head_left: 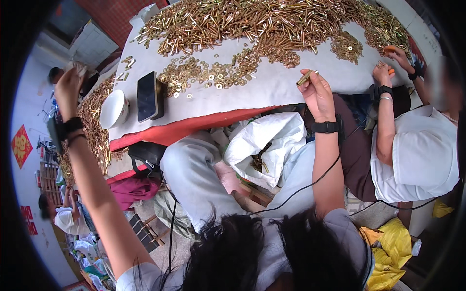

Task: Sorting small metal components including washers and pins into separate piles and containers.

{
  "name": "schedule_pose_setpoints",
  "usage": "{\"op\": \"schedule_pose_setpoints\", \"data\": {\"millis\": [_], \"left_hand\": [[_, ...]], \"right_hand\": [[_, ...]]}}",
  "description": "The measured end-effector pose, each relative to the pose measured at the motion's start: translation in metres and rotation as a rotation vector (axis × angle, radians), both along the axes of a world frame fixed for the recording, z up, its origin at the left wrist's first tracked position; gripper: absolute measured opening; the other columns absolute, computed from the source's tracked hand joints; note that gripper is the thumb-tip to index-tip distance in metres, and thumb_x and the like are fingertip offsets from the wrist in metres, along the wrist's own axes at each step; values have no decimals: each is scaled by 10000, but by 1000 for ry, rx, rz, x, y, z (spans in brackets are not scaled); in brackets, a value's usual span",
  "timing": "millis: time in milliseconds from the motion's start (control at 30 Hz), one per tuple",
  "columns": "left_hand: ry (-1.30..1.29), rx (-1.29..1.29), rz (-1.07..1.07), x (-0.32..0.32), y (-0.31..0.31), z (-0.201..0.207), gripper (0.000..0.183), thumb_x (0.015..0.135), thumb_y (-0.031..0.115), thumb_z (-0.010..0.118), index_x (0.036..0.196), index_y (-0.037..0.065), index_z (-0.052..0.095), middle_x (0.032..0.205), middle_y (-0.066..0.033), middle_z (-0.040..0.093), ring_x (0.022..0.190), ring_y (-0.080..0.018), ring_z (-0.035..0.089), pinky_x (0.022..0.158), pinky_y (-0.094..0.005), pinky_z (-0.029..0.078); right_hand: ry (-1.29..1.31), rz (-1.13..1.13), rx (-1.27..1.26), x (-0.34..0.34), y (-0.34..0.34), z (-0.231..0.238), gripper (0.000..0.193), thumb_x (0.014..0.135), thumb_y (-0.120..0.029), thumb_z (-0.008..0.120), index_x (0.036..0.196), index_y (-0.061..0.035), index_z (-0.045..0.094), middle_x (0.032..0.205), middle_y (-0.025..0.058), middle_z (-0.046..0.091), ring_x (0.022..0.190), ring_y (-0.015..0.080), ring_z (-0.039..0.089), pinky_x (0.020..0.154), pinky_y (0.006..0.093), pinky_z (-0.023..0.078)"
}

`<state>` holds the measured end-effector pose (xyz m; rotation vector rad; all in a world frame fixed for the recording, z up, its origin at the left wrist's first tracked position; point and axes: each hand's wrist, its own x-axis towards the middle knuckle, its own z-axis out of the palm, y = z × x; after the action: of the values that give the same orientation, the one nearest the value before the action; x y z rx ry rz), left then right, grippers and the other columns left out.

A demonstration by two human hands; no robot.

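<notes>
My right hand (318,97) is raised over the table's near edge, its fingertips pinching a short brass-coloured metal tube (307,77). Far to the left, my left hand (69,92) is lifted with its fingers bent together; what they hold, if anything, cannot be made out. Across the back of the table (194,104) spreads a big heap of brass-coloured tubes (242,24). In front of it lie loose flat washers (213,75). Between my knees an opened white sack (264,143) has a few brass-coloured pieces inside.
A dark phone (147,97) and a white bowl (115,109) stand at the table's left end. More brass pieces (94,121) lie beyond the bowl. At my right sits a person in white (422,145), hands over the table. Yellow bags (391,252) lie on the floor.
</notes>
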<state>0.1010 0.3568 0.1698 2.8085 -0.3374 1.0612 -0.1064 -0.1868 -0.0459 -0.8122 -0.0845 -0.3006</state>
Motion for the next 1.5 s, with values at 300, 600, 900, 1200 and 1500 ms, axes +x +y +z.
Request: {"op": "schedule_pose_setpoints", "data": {"millis": [300, 600, 900, 1200, 1500], "left_hand": [[4, 191, 115, -15, 36, -27, 491, 771, 293, 614, 1190, 78, 475, 1070, -198, 535, 1049, -298, 495, 869, -377, 395], [674, -551, -877, -151, -292, -131, 304, 768, 56, 610, 1066, 26, 560, 1032, -63, 565, 807, -119, 585, 662, -217, 476], [1137, -813, -983, -136, -339, -179, 294, 769, 33, 609, 1058, -5, 568, 768, -33, 609, 685, -84, 574, 635, -207, 479], [1433, -1723, -894, -128, -341, -179, 308, 868, 85, 481, 1159, -3, 432, 984, -118, 564, 937, -194, 578, 780, -259, 512], [1584, -2068, -866, -131, -338, -194, 205, 883, 85, 450, 1059, -19, 443, 989, -136, 558, 920, -198, 575, 793, -253, 515]], "right_hand": [[-7, 3, 25, 1, 4, -3, 184, 840, -157, 557, 900, 12, 599, 699, 11, 564, 597, 63, 469, 590, 194, 381], [49, -42, -223, 3, 48, 4, 152, 838, -136, 558, 890, -4, 610, 723, -1, 584, 611, 38, 498, 588, 181, 397], [125, -14, -485, 4, 53, 4, 107, 828, -92, 564, 870, 1, 597, 709, 4, 575, 641, 51, 516, 605, 183, 412], [-5, -294, -400, 5, 68, 10, 75, 802, 2, 559, 873, 18, 576, 788, 53, 597, 704, 81, 566, 640, 208, 453], [-28, -405, -524, 11, 75, 4, 58, 805, -7, 567, 854, 23, 559, 762, 52, 585, 670, 89, 551, 626, 208, 458]]}}
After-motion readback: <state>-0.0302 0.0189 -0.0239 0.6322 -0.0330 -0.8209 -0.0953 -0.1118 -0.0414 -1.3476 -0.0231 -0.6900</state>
